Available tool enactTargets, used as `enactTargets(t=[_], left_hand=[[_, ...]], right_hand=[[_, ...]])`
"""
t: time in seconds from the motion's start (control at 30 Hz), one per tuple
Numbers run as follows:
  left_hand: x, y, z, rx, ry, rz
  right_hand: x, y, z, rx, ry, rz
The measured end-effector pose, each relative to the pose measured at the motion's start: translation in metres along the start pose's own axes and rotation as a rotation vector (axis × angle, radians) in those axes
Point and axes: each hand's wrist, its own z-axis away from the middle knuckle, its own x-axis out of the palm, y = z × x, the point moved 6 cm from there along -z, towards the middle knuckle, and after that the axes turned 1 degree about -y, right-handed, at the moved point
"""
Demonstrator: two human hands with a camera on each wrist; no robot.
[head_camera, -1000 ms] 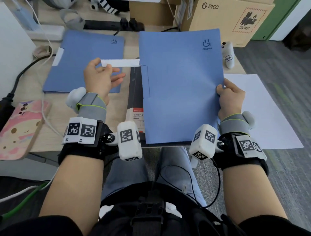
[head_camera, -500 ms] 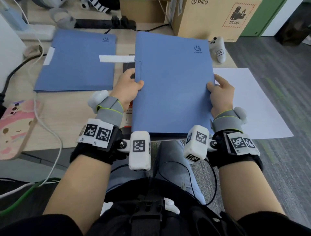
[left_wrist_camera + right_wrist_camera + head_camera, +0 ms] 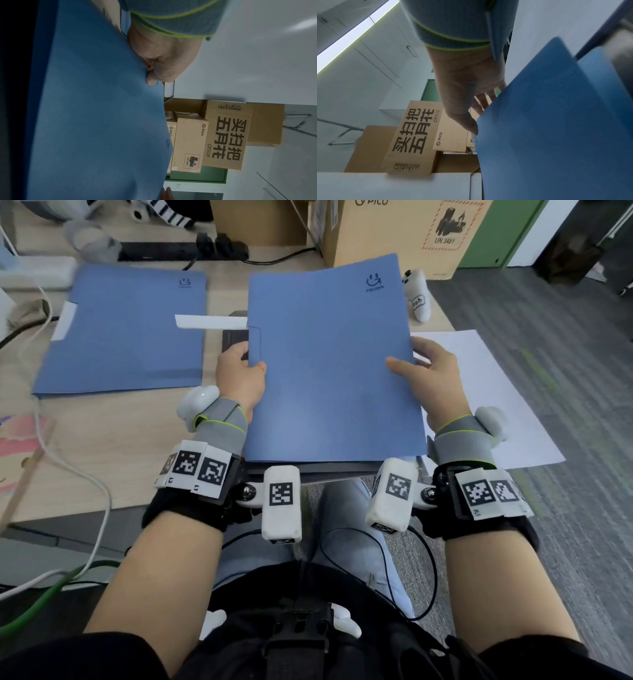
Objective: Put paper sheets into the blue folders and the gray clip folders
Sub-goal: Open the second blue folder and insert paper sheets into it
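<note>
Folder (image 3: 329, 371) in pinch of left hand (image 3: 239, 376) (plain only from its wrist view), right hand (image 3: 435, 381) flat, uncurled.

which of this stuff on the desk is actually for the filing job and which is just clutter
For the job: held blue folder, second blue folder, loose paper sheet, dark clip folder underneath.
Lying about: cardboard box, white controller, power strip, pink phone case.
</note>
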Motion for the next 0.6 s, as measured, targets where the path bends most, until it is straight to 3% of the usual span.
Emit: enactTargets(t=[0.3,0.43,0.6], left_hand=[[-0.004,-0.009,-0.005,-0.046,0.033,-0.116],[-0.002,-0.007,-0.009,-0.043,-0.071,-0.261],[0.001,-0.006,0.001,-0.043,-0.303,-0.512]], right_hand=[[-0.017,0.022,0.012,0.149,-0.050,-0.530],[0.001,0.019,0.014,0.150,-0.036,-0.683],[0.029,-0.007,0.015,0.046,-0.091,-0.640]])
